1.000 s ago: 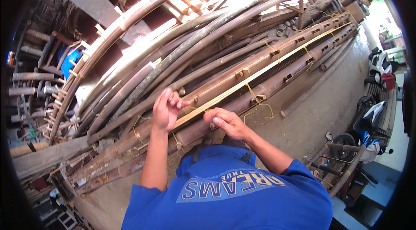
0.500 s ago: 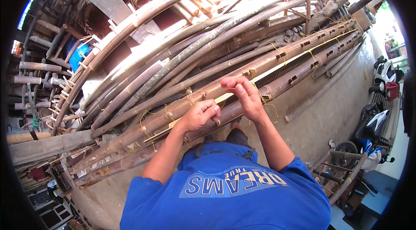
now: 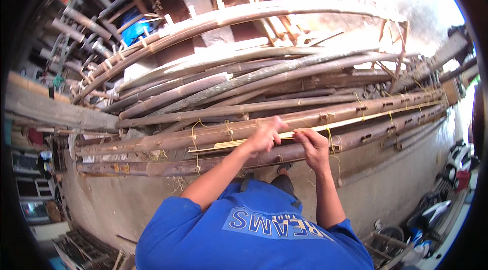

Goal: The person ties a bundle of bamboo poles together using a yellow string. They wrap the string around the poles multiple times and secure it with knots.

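Observation:
My left hand (image 3: 264, 135) is over the slats between two long brown bamboo poles, its fingers stretched out and somewhat blurred. Close to its right, my right hand (image 3: 315, 147) is closed in a pinch; whatever is between its fingertips is too small to make out. The upper pole (image 3: 295, 120) and the lower pole (image 3: 366, 135) have rectangular slots cut along them. Pale thin bamboo slats (image 3: 351, 121) run lengthwise between the poles, partly behind my hands. Yellow string (image 3: 330, 140) is tied around the work just right of my right hand, with a loose end hanging.
Beyond the poles lies a pile of bamboo poles (image 3: 223, 87). A curved bamboo piece with pegs (image 3: 244, 13) arches over it. A blue bag (image 3: 134, 30) is at far left. Parked motorbikes (image 3: 432, 214) stand at right, near a bamboo frame (image 3: 389, 247) on the concrete floor.
The view has turned, so the poles lie more level. My left hand has gone from curled to stretched fingers. My right hand has lowered and closed into a pinch.

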`<state>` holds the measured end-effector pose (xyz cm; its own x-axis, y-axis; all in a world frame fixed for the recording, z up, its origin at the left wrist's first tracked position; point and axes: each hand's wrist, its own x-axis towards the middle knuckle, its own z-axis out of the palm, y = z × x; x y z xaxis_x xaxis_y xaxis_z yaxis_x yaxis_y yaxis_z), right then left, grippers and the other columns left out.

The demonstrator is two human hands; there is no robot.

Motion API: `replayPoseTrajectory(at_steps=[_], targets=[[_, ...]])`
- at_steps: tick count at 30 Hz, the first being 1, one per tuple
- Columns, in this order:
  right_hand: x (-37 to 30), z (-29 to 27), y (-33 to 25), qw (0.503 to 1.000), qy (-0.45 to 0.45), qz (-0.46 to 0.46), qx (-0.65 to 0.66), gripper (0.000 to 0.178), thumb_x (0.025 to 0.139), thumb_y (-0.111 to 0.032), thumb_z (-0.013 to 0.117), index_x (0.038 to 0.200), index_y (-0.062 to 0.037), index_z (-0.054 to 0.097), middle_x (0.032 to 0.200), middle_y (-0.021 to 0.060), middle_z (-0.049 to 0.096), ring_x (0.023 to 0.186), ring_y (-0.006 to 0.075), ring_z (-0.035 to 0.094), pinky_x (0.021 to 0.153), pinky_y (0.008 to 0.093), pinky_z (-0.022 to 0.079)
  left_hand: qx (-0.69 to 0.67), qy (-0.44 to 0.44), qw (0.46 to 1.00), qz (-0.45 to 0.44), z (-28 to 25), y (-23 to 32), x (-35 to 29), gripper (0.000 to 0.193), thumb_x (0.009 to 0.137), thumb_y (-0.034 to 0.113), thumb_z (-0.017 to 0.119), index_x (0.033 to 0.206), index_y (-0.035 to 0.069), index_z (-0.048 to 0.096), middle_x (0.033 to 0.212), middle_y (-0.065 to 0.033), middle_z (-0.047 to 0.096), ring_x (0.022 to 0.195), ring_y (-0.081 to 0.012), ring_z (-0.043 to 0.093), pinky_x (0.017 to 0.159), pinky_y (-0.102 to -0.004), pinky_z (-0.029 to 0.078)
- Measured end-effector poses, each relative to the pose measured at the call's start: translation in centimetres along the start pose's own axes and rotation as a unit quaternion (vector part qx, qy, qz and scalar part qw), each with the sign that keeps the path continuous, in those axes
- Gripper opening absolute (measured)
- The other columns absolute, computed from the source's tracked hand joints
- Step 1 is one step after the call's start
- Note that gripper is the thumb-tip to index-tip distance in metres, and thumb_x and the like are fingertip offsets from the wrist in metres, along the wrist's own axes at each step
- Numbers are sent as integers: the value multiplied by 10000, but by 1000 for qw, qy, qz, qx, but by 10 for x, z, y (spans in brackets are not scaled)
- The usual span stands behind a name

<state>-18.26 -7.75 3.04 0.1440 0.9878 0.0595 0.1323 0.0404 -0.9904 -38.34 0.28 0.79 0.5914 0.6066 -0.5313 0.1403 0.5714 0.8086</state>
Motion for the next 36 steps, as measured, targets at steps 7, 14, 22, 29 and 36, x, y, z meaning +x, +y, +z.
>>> replayPoseTrajectory(at_steps=[7, 14, 22, 29, 36], targets=[[11, 25, 17, 988, 12, 57, -145, 113, 987, -103, 707, 932, -14, 663, 810, 91, 717, 755, 114, 661, 711, 263, 528, 449, 184, 835, 258, 16, -47, -5, 256, 1015, 239, 576, 970, 7, 675, 881, -199, 657, 804, -392, 659, 775, -493, 543], [8, 36, 40, 949, -80, -65, -299, 139, 895, -112, 729, 982, -6, 748, 869, 199, 711, 818, 366, 702, 753, 417, 549, 534, 241, 715, 382, 17, -61, -15, 318, 961, 165, 636, 1206, -37, 663, 1079, -157, 608, 960, -336, 614, 839, -429, 523], [1, 44, 51, 956, -2, -67, -284, 113, 892, -123, 752, 961, -35, 737, 875, 149, 659, 748, 307, 651, 691, 397, 531, 421, 171, 863, 221, -3, -50, 9, 279, 911, 247, 626, 1063, 59, 765, 1018, -179, 743, 978, -385, 697, 846, -497, 532], [-8, 46, 54, 940, 17, -172, -295, 128, 894, -85, 730, 1021, -80, 728, 893, 124, 670, 819, 332, 671, 718, 435, 546, 294, 222, 904, 218, 2, -60, 12, 273, 968, 248, 594, 1022, 14, 725, 1048, -166, 727, 1021, -294, 675, 926, -437, 511], [-4, 33, 64, 934, -23, -168, -315, 109, 873, -140, 747, 944, -84, 685, 838, 114, 595, 770, 329, 636, 671, 444, 531, -278, -9, 929, 244, 37, -18, -1, 169, 1052, 143, 439, 898, 115, 501, 882, -21, 527, 844, -127, 484, 824, -308, 432]])
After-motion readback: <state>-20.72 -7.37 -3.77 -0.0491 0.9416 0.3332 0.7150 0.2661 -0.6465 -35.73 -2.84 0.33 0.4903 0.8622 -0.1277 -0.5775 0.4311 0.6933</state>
